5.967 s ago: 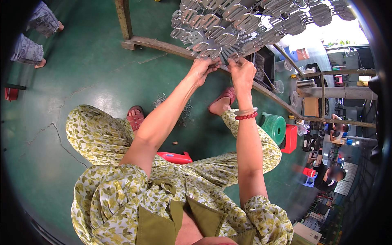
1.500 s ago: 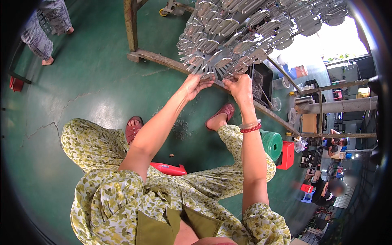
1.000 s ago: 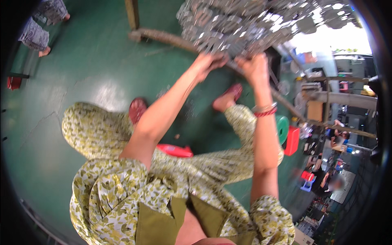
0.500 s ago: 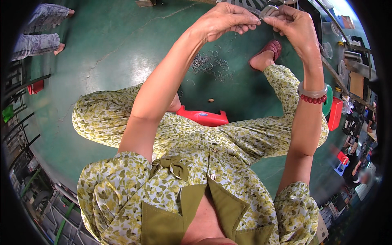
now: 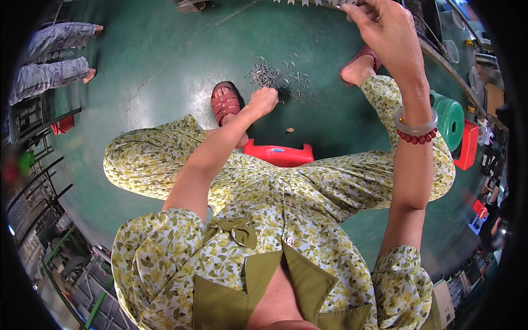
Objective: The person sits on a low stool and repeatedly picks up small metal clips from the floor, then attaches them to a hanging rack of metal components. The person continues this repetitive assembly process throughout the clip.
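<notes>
1. Head view, changes: half a second ago both hands were held together near the upper edge; now the left hand has been lowered to a pile of thin metal rings on the floor, while the right hand has been kept high. The mass of hanging metal pieces seen earlier is now cut out of the picture, except for a toothed metal part at the upper edge.
2. Head view, hands: the left fingers are drawn together and bent down at the pile's near edge; whether a ring is held cannot be told. The right thumb and fingers are pinched around the end of the toothed part, partly cut off by the upper edge.
3. Head view, surface and room: the green floor is crossed by a crack. A red plastic stool is seen between the legs, and a green stool beside a red box at the right. Another person's legs are seen at far left.
4. Head view, edges: the pile is flanked by two red sandals, the left one nearer. Floor is spread from the pile leftward to the other person's feet; the right side is bounded by a beam.
</notes>
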Demonstrator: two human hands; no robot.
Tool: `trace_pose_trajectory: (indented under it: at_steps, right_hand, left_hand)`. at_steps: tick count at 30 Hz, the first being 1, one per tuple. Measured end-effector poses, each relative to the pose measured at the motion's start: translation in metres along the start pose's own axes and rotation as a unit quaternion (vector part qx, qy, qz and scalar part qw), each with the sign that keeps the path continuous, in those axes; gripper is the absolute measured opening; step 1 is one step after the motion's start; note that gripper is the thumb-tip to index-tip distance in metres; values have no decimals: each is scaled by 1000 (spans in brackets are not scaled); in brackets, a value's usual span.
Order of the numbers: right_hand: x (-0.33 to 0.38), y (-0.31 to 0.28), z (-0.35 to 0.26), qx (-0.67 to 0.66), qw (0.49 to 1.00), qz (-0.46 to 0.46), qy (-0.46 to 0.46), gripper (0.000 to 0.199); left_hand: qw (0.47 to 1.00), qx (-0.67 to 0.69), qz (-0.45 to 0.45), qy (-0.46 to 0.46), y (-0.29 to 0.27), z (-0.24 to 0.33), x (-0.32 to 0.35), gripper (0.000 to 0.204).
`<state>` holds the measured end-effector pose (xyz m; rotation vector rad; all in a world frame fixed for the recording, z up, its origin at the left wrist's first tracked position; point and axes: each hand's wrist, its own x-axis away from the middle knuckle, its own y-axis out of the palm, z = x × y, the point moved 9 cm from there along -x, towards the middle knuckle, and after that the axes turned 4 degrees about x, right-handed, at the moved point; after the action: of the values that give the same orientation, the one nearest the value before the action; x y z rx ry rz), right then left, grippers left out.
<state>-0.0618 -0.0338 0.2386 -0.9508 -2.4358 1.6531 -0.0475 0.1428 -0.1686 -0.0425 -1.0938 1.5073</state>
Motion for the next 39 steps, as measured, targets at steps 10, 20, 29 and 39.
trace_pose_trajectory:
  at_steps: [10,20,29,39]
  right_hand:
    - [2,-9,1,-22,999,23,-16,13]
    - [0,-8,11,-23,999,28,6,13]
    - [-6,-7,15,-36,999,-7,24,15]
    - [-2,-4,10,-43,999,8,-2,14]
  left_hand:
    - [974,-97,163,124,-16,25,4,20]
    - [958,-92,190,193,-21,14,3,11]
    - [944,-199,99,245,15,53,-10,12]
    - [951,236,101,171,-88,66,-21,16]
